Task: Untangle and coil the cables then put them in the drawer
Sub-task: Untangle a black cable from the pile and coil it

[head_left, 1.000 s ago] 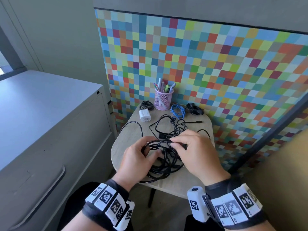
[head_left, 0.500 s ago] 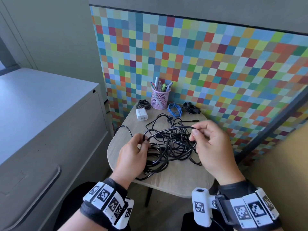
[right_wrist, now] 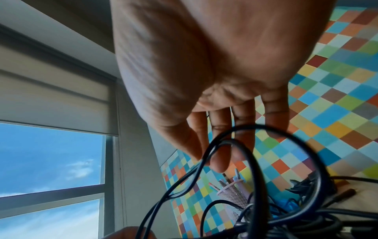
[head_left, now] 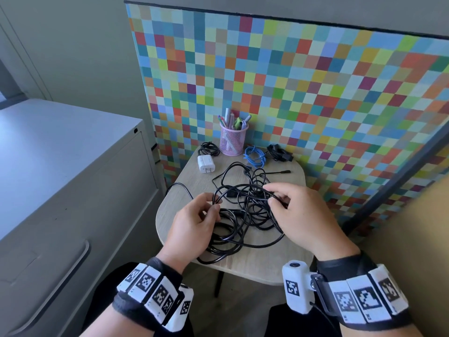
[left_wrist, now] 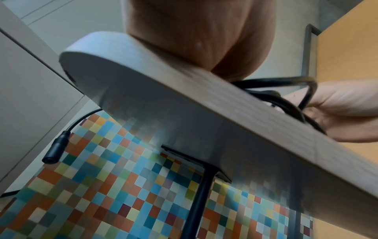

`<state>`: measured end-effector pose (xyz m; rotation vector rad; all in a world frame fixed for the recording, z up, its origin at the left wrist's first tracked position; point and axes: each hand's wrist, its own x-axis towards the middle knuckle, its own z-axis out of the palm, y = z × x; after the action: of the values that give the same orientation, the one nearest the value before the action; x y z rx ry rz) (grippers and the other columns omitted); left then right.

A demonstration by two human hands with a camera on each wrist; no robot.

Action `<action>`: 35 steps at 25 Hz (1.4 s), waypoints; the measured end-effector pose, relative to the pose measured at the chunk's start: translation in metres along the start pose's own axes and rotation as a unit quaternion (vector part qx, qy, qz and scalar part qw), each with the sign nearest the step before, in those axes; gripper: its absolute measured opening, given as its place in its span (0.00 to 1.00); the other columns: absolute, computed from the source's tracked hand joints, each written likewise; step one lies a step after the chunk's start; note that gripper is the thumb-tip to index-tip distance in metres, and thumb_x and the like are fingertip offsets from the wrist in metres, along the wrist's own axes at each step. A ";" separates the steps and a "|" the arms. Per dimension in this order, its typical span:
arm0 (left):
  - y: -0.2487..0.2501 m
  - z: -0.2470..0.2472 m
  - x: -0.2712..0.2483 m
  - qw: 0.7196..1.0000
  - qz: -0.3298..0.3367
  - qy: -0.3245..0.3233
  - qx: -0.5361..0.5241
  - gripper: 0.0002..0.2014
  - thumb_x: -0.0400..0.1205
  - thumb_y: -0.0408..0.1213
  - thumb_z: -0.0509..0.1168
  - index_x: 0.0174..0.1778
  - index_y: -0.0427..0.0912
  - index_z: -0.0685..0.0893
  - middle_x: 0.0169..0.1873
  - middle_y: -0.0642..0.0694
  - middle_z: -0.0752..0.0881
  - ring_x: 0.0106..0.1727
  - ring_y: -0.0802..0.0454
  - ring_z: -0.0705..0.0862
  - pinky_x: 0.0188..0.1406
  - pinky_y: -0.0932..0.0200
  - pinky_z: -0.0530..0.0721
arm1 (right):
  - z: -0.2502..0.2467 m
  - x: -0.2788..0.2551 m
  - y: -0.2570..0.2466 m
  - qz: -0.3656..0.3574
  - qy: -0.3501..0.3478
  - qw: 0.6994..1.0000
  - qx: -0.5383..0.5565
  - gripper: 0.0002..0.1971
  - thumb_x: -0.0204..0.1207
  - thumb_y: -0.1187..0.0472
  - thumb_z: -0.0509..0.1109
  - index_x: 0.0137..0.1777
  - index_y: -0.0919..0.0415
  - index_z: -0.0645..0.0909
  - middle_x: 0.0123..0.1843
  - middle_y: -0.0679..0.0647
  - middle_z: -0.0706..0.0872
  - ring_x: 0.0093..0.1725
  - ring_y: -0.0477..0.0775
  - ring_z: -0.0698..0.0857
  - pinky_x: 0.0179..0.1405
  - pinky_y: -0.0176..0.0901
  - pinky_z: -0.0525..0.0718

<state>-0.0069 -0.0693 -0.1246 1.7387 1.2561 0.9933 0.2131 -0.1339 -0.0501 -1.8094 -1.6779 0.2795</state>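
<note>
Right hand (head_left: 306, 215) dropped back toward the tangle (head_left: 243, 215), both hands pinching one strand that ran crosswise to left hand (head_left: 194, 229).

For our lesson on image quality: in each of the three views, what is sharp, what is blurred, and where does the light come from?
Head view: evenly lit and sharp, tangled black cables crisp. Left wrist view: table edge smeared, patterned wall soft. Right wrist view: near cable loop blurred, right hand backlit by the bright window.
</note>
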 end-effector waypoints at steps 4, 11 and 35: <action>-0.004 -0.001 0.000 1.000 0.003 -0.012 0.013 0.10 0.89 0.42 0.65 0.65 0.53 0.86 0.36 0.58 0.90 0.21 0.61 0.74 0.25 0.68 0.72 | 0.001 0.007 -0.010 0.000 -0.035 0.999 -0.021 0.11 0.84 0.55 0.72 0.64 0.46 0.89 0.54 0.44 0.92 0.54 0.47 0.88 0.57 0.48 0.86; 0.004 0.001 -0.005 0.997 0.040 -0.062 0.033 0.09 0.91 0.39 0.63 0.60 0.54 0.87 0.38 0.60 0.91 0.33 0.68 0.83 0.35 0.73 0.75 | 0.009 0.013 -0.011 -0.010 -0.045 0.998 0.042 0.05 0.82 0.56 0.76 0.45 0.46 0.92 0.34 0.35 0.89 0.38 0.37 0.85 0.36 0.29 0.79; 0.055 -0.010 -0.016 0.982 0.163 -0.044 0.084 0.10 0.86 0.53 0.67 0.51 0.54 0.90 0.44 0.59 0.87 0.47 0.59 0.86 0.47 0.62 0.84 | -0.004 -0.003 0.006 0.139 0.053 0.893 0.424 0.04 0.91 0.62 0.64 0.55 0.61 0.79 0.41 0.60 0.94 0.27 0.54 0.83 0.32 0.47 0.85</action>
<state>0.0006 -0.0960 -0.0738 2.1457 1.0433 1.0024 0.2204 -0.1376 -0.0511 -1.3290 -0.9563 0.8692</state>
